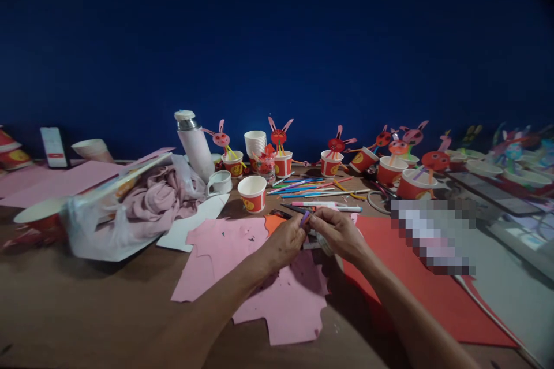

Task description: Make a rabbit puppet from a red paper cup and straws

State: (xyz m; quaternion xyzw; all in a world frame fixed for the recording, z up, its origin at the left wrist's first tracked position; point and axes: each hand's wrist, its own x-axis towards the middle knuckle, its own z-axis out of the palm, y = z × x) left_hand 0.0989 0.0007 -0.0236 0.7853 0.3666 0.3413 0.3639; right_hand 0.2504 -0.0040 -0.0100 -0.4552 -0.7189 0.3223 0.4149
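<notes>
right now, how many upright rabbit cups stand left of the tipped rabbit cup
3: the first cup right of the white flask, the second cup right of the cup stack, the third cup beside the tipped cup. Another could hide behind the cup stack.

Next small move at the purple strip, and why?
Probably pinch the upper end of the short, narrow purple strip with the right hand: it juts up by the left hand, and the right is close beside it. Exact finger contact is too small to tell.

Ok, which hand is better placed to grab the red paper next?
Likely the right hand: it's beside the red paper; the left hand is farther, by the pink paper.
</notes>
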